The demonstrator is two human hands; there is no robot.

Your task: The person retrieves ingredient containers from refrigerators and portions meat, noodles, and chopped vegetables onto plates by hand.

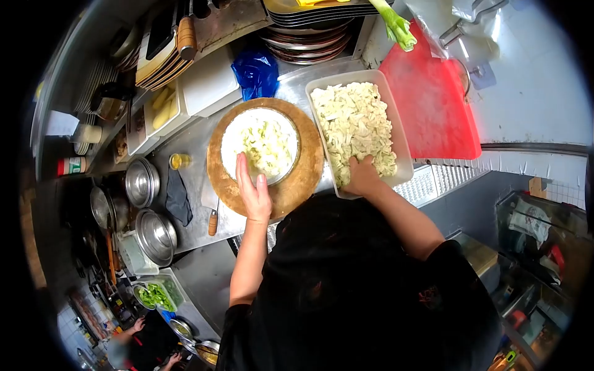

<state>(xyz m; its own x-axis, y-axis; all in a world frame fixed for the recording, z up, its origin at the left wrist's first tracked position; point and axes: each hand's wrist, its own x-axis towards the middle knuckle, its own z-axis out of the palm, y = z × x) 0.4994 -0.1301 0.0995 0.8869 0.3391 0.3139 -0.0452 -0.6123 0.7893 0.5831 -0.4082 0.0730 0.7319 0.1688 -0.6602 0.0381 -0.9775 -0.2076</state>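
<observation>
My left hand [254, 196] is at the near left of a round bowl [293, 171], its fingers stretched out along the rim. Chopped white and pale-green pieces [265, 143] fill the bowl, which sits on a round wooden chopping board [311, 145]. To the right is a rectangular whitish plastic tub [400, 135] heaped with pale, cream-coloured food pieces [356, 123]; I cannot tell their exact kind. My right hand [361, 177] reaches into the near end of the tub, its fingers curled down into the pieces and its fingertips hidden among them.
A wooden-handled cleaver [213, 222] and a dark cloth [178, 198] lie left of the board. Metal bowls [154, 235] stand further left. A red cutting board [427, 93] and a green stalk [396, 28] are right of the tub. A co-worker [151, 340] is at lower left.
</observation>
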